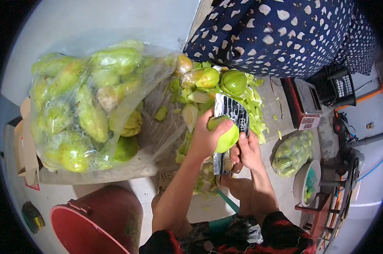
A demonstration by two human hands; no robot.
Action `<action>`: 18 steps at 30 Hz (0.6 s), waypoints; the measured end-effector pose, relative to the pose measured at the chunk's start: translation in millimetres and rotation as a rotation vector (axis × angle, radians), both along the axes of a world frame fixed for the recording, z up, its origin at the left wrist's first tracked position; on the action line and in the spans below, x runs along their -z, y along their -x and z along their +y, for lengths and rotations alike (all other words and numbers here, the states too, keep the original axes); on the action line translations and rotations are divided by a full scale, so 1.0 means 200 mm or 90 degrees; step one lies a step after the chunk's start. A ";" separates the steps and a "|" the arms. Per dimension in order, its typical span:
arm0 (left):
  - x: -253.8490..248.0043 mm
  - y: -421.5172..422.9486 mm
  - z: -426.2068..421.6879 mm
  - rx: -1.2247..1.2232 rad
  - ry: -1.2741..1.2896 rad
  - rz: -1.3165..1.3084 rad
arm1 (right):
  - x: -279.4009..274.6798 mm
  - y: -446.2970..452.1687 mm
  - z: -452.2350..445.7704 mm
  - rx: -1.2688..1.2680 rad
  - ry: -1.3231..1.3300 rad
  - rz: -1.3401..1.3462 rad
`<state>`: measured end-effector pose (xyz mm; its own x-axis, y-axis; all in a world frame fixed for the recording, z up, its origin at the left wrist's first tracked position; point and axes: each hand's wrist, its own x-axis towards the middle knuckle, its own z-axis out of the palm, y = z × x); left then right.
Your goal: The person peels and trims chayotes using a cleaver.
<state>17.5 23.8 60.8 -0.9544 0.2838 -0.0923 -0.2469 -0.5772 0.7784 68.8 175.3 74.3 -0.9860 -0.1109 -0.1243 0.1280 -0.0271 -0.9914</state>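
Observation:
My left hand (203,136) is closed around a smooth, bright green chayote (226,139), thumb lying on its top. My right hand (250,151) grips a wide knife with a black-and-white lettered blade (237,111), its fingers folded by the brown handle. The blade stands up behind the chayote and shows above and below it; where its edge meets the fruit is hidden. Just beyond my hands, a whole green chayote (233,82) and a yellowish one (200,78) rest among peels (254,109). A pale cut piece (189,115) lies beside my left hand.
A clear plastic bag full of chayotes (92,112) takes up the table's left. A red bucket (134,211) stands below. Opposite is a person in dotted navy cloth (280,34). At right are a red scale (302,103), another filled bag (292,154) and a white basin (300,183).

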 end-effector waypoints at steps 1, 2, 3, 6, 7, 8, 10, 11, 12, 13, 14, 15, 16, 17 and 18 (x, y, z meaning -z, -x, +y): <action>0.00 0.01 0.01 -0.022 -0.005 0.009 | 0.00 0.00 0.00 -0.002 -0.002 0.001; 0.00 0.01 0.00 -0.024 -0.006 0.009 | 0.00 -0.01 0.00 -0.009 0.004 0.007; 0.01 0.02 -0.02 0.009 -0.003 0.018 | 0.00 -0.01 0.00 -0.014 0.010 0.013; 0.01 0.02 -0.01 0.019 -0.006 0.011 | 0.03 0.00 0.02 -0.036 0.025 0.011; 0.01 0.01 0.00 -0.008 -0.013 -0.006 | 0.03 0.00 0.01 -0.036 0.025 0.011; 0.01 0.00 0.01 -0.008 -0.012 -0.006 | 0.02 0.00 -0.02 -0.006 0.020 0.027; -0.01 -0.01 0.03 -0.083 -0.005 -0.053 | 0.00 0.00 -0.04 0.027 0.015 0.040; 0.01 -0.01 0.03 -0.080 -0.005 -0.055 | -0.01 0.00 -0.03 0.006 0.002 0.016; 0.03 -0.01 0.03 -0.050 -0.012 -0.055 | -0.02 0.01 -0.02 -0.016 -0.010 -0.007; 0.03 0.00 0.03 -0.021 -0.020 -0.053 | -0.02 0.01 -0.02 -0.016 -0.011 -0.005; 0.03 0.00 0.03 -0.022 -0.020 -0.052 | -0.02 0.02 -0.01 -0.019 -0.012 -0.009; 0.01 0.00 0.03 -0.021 -0.033 -0.044 | -0.02 0.02 -0.01 -0.021 -0.012 -0.013; 0.00 0.00 0.03 -0.020 -0.045 -0.039 | -0.02 0.02 -0.02 -0.019 -0.011 -0.014; 0.00 -0.01 0.03 -0.019 -0.045 -0.040 | -0.02 0.02 -0.02 -0.012 -0.036 -0.012; 0.01 0.00 0.03 -0.021 -0.017 -0.041 | -0.03 0.02 -0.02 -0.005 -0.061 -0.009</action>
<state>18.4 30.8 58.4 -0.9554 0.2558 -0.1473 -0.2772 -0.6060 0.7456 65.1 172.2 79.5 -0.9833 -0.1056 -0.1480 0.1411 0.0695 -0.9875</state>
